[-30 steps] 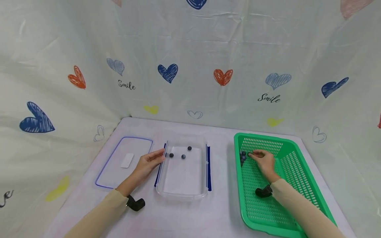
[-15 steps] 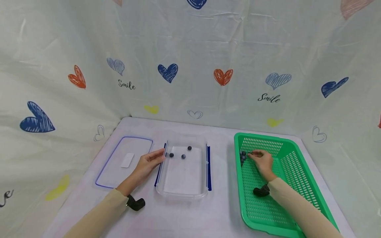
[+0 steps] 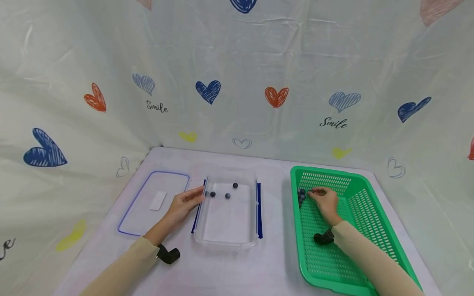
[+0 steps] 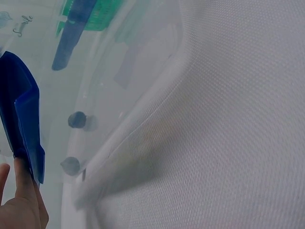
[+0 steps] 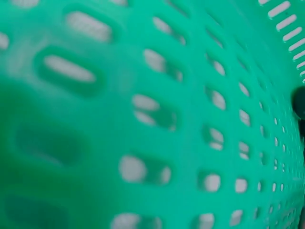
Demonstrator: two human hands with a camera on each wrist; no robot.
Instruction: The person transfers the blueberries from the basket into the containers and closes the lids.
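Note:
My left hand (image 3: 185, 203) rests against the left side of the clear plastic container (image 3: 229, 242), its fingers extended. In the left wrist view, its fingers (image 4: 24, 179) touch a blue side clip (image 4: 29, 129). Three blueberries (image 3: 227, 196) lie apart on the container floor. Inside the green basket (image 3: 303, 255), my right hand (image 3: 326, 203) has thumb and fingertips together by the left wall. A small dark blueberry shows at these fingertips, partly hidden. Several more blueberries (image 3: 301, 196) cluster just left of them. The right wrist view shows mostly blurred green mesh, without the fingers.
A clear lid with a blue rim (image 3: 135, 205) lies flat left of the container, a white rectangle (image 3: 158, 200) on it. The other blue clip (image 3: 260, 211) hangs out on the container's right side. White cloth covers the table (image 3: 275, 230); a heart-printed sheet hangs behind.
My right hand and forearm have shifted slightly left toward the blueberry cluster. The left hand, the container and its three blueberries stay as they were.

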